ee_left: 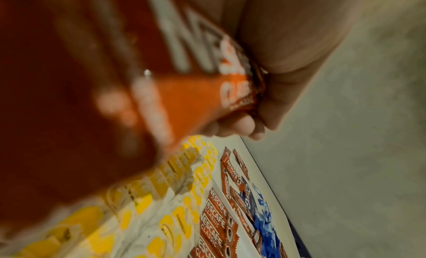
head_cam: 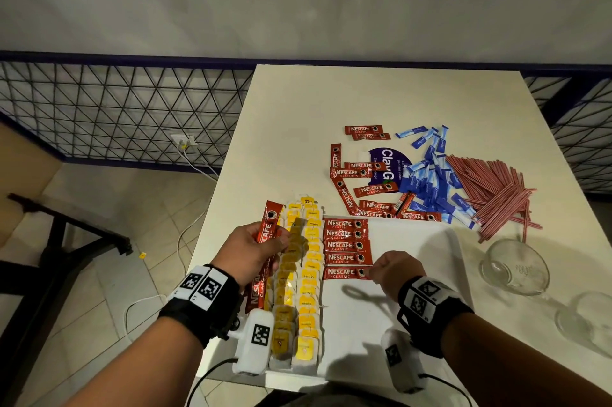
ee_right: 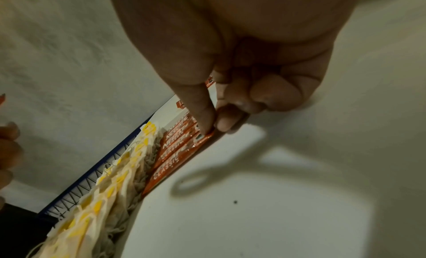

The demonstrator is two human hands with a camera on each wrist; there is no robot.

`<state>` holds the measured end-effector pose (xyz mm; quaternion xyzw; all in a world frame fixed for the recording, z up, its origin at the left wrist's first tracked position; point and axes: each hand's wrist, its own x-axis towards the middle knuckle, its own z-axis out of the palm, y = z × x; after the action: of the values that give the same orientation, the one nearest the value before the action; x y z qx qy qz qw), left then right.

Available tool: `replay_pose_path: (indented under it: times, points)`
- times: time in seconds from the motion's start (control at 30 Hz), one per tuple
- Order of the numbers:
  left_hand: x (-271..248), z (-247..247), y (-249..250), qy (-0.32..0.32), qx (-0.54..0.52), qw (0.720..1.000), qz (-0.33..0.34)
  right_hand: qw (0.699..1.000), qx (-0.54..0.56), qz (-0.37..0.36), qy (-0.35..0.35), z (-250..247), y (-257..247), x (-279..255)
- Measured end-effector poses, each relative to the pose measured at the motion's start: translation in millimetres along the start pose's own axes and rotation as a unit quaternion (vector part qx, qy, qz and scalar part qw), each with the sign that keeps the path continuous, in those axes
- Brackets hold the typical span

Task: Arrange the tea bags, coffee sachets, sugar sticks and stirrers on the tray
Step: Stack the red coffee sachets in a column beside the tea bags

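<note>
White table [head_cam: 298, 101], tiled floor [head_cam: 159, 207] | left hand [head_cam: 255, 251] grips sachets [head_cam: 269, 224] | right hand [head_cam: 395, 269] pinches sachet [head_cam: 344, 273]

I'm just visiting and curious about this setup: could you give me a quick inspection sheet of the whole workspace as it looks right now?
Surface: white table with a white tray at the near edge.
Job's things: two rows of tea bags and a column of five coffee sachets on the tray; loose coffee sachets, blue sugar sticks and red stirrers on the table beyond.
Clutter: purple packet; two glass cups on their sides.
Grippers: left hand grips a bundle of sachets; right hand pinches the nearest sachet in the column.
Cables: white cables from a floor socket.
Surroundings: tiled floor, mesh railing, grey wall.
</note>
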<state>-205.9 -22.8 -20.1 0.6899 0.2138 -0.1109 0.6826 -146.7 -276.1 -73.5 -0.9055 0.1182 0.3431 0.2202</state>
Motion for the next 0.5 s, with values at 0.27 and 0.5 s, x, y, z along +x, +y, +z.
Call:
replay_pose_path:
  times: [0.27, 0.5]
  points:
    - [-1.7, -0.1, -1.0, -0.003, -0.005, 1.0, -0.009, 1.0, 0.007, -0.025, 0.018, 2.0, 8.6, 0.1]
    - [-2.2, 1.8, 0.9, -0.006, 0.002, 1.0, -0.008, 0.999, 0.032, -0.02, -0.001, 2.0, 7.9, 1.5]
